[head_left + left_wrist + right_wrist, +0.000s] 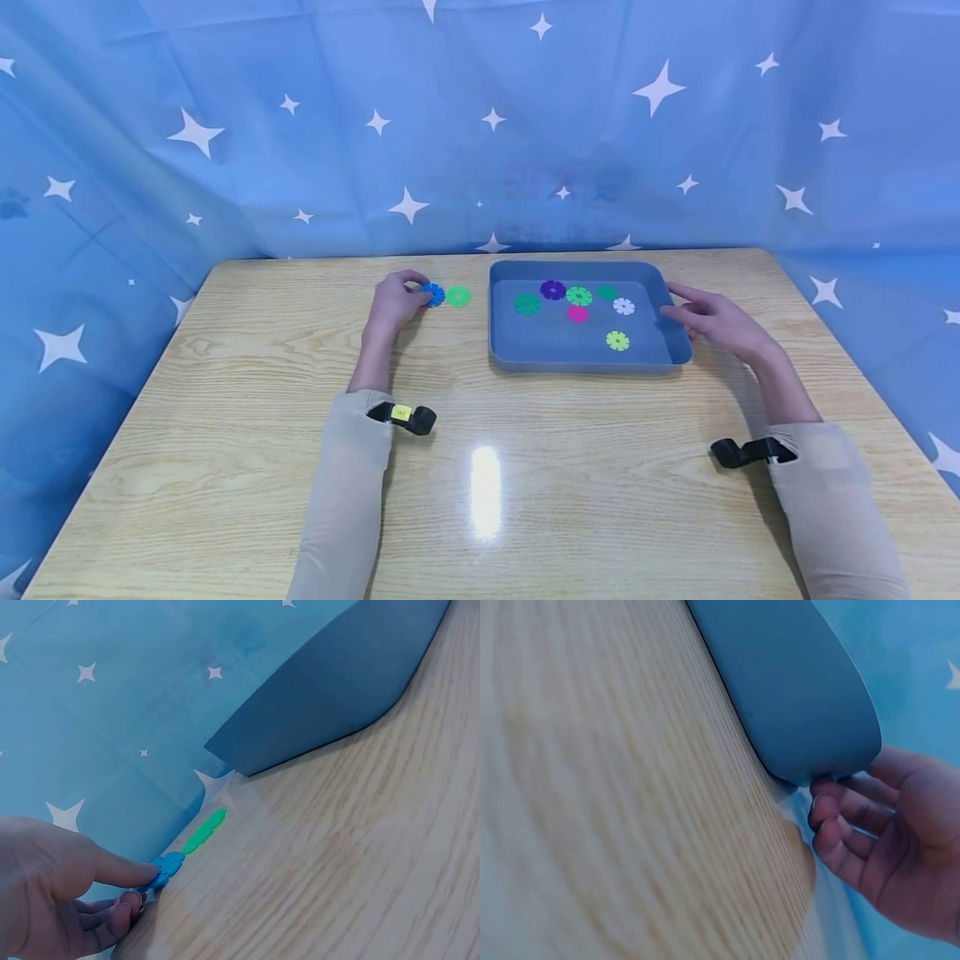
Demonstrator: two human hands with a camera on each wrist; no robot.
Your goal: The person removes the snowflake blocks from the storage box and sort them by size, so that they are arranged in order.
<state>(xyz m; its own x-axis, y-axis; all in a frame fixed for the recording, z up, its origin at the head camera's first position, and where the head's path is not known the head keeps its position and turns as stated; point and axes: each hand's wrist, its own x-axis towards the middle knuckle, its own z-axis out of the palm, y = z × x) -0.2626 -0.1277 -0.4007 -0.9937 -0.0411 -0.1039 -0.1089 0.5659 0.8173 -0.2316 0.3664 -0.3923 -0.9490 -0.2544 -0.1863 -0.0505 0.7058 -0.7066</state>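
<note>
In the head view my left hand (pixel 399 298) is at the table's far side, left of the tray. Between thumb and fingers it pinches a blue notched snowflake disc (pixel 435 294). A bright green snowflake disc (pixel 458 297) lies on the table touching or nearly touching the blue one; in the left wrist view the green disc (pixel 204 831) lies just beyond the blue disc (pixel 169 865). My right hand (pixel 712 321) holds the right wall of a shallow grey-blue tray (pixel 551 352), with a digit over the rim. The right wrist view shows curled fingers (pixel 829 814) against its outer side.
Inside the tray lie several snowflake discs, among them a purple one (pixel 552 290), a pink one (pixel 577 314), a white one (pixel 623 307) and a yellow-green one (pixel 618 340). A blue star-patterned curtain (pixel 450 150) hangs behind the wooden table (pixel 225 433).
</note>
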